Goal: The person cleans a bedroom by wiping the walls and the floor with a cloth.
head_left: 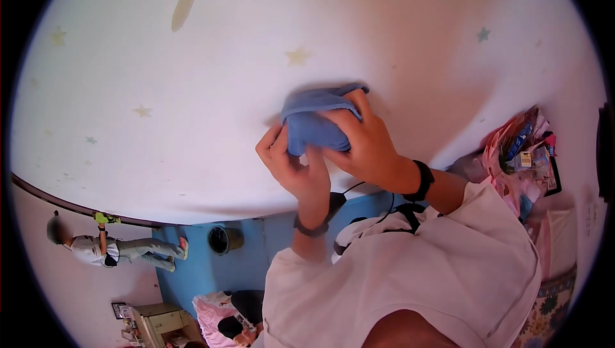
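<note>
Gripping bunched blue cloth against white wall, with curled fingers of left hand and right hand. Lying at one o'clock from left hand, ten o'clock from right; touched by both.

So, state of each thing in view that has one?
Blue cloth: bunched, held in both hands
Left hand: curled against the cloth
Right hand: gripping the cloth
White surface: marked with stars, a tan streak
Bucket: upright on the floor; contents unclear
Co-worker: standing
</note>
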Tool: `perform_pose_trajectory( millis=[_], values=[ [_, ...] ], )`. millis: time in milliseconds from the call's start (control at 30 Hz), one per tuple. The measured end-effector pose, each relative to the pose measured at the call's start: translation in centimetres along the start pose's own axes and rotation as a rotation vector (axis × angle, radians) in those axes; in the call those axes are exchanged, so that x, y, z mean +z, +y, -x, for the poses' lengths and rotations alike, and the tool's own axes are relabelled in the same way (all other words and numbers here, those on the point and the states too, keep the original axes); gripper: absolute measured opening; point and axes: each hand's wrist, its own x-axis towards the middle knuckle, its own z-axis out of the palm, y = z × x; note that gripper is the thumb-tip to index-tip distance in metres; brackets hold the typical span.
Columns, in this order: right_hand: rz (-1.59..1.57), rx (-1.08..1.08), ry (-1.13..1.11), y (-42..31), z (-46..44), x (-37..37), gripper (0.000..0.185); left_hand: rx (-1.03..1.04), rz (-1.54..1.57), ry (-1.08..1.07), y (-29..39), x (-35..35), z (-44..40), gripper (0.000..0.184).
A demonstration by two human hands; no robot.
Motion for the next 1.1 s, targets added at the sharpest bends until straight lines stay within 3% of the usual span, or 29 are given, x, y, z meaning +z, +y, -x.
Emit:
perform_pose_trajectory(
  millis=[433,633,867,1033,1100],
  values=[
    [0.160,0.145,0.135,9.2,8.5,-1.9,0.055,0.017,-0.041,-0.294,-3.6,6.1,7.8,0.034],
    [0.207,0.146,-0.077,8.5,10.3,-3.6,0.042,-0.409,0.172,-0.302,-3.5,5.3,11.5,0.038],
    [0.259,0.054,-0.122,7.4,11.9,-6.6,0.043,-0.354,0.145,-0.355,-1.9,4.9,14.2,0.039],
    [0.370,-0.088,-0.123,6.6,12.9,-9.5,0.028,-0.326,0.168,-0.388,0.3,5.5,15.4,0.039],
    [0.330,-0.082,-0.079,5.8,14.2,-10.6,0.025,-0.168,0.151,-0.352,2.0,5.1,15.8,0.037]
  ],
)
